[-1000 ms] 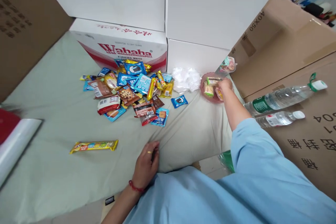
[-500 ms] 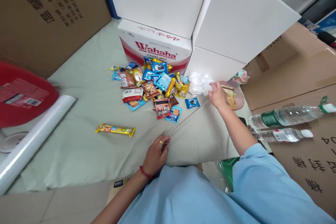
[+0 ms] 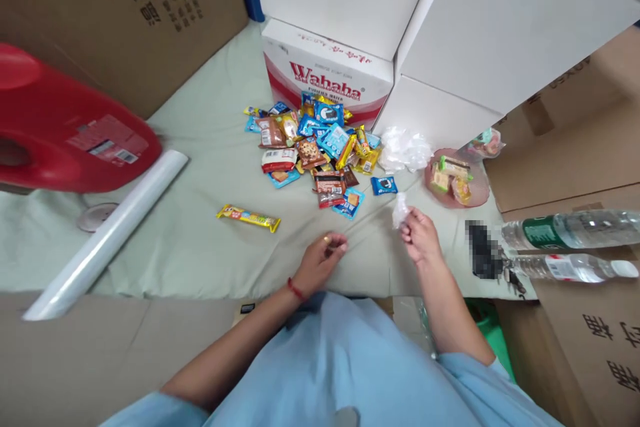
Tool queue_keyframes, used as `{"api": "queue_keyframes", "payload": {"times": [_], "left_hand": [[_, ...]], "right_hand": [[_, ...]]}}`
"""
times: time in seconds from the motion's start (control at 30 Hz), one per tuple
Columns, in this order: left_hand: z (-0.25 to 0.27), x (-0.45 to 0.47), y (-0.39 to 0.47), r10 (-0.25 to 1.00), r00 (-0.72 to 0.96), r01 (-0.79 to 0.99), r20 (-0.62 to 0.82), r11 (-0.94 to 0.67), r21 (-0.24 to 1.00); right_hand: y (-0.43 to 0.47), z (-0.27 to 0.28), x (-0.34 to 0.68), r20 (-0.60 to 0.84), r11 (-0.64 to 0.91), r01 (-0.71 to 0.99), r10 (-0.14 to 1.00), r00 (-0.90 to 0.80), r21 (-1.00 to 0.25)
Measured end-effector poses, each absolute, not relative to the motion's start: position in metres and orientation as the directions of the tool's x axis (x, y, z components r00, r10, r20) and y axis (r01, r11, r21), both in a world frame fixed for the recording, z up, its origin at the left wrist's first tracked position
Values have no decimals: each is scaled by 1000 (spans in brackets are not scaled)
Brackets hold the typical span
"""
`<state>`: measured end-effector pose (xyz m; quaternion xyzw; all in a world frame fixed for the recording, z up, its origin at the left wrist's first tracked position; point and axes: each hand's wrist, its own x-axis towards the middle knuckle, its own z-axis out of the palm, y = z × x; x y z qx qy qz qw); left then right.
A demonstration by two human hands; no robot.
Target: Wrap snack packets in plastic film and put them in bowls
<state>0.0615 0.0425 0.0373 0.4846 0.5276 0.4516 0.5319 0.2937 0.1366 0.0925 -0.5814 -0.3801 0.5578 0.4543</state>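
Observation:
My right hand pinches a small crumpled clear plastic bag and holds it over the cloth-covered table. Beyond it lies a loose heap of similar thin plastic bags, beside a pile of wrapped snacks. The blue snack packet nearest this hand lies by itself. My left hand rests near the table's front edge, its fingers loosely curled and a gap between them and the thumb; nothing shows in it. Farther left lies a yellow snack stick, apart from the pile.
A pink dish with several small packets stands right of the bags. Two water bottles lie at the right, near keys. At the left are a red jug and a plastic roll. A Wahaha box backs the pile.
My right hand has drawn back from the heap of bags toward me with one small bag in its fingers. The view has shifted left; the left hand stays near the front edge.

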Motion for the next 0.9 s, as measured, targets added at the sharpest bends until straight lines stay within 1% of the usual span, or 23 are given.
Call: {"api": "queue_keyframes", "payload": {"times": [0.07,0.13,0.3,0.43,0.5,0.6,0.67,0.73,0.77,0.8,0.87,0.9], "left_hand": [[45,71,50,985,99,-47,-139,144,988],[48,78,55,982,110,-83,-152,162,983],[40,74,53,977,-8,-98,-211,210,973],[38,68,42,977,38,-140,-211,215,967],[38,68,38,980,52,-133,-194,200,971],[33,66,32,985,16,-122,-173,174,977],[29,63,28,985,-11,-137,-172,169,976],[25,59,22,985,-26,-147,-168,162,976],[24,57,18,987,-23,-145,-158,153,978],[24,55,14,990,-13,-138,-141,138,981],[26,50,7,995,14,-120,-103,104,987],[28,47,3,996,29,-118,-88,91,989]], "right_hand": [[111,81,270,-373,-367,-84,925,71,-926],[95,73,252,-386,-382,-63,920,71,-922],[85,65,240,-358,-358,34,934,4,-933],[81,60,241,-268,-271,100,963,39,-957],[77,58,239,-277,-276,108,961,6,-955],[69,57,235,-326,-319,106,944,-58,-942],[63,60,234,-266,-263,136,964,-7,-955],[56,64,233,-137,-139,205,990,24,-969],[52,66,232,-81,-73,245,997,-20,-967],[48,67,230,-46,-15,276,993,-106,-961],[42,69,223,-26,61,294,958,-285,-954],[39,68,220,-38,62,284,942,-333,-957]]}}
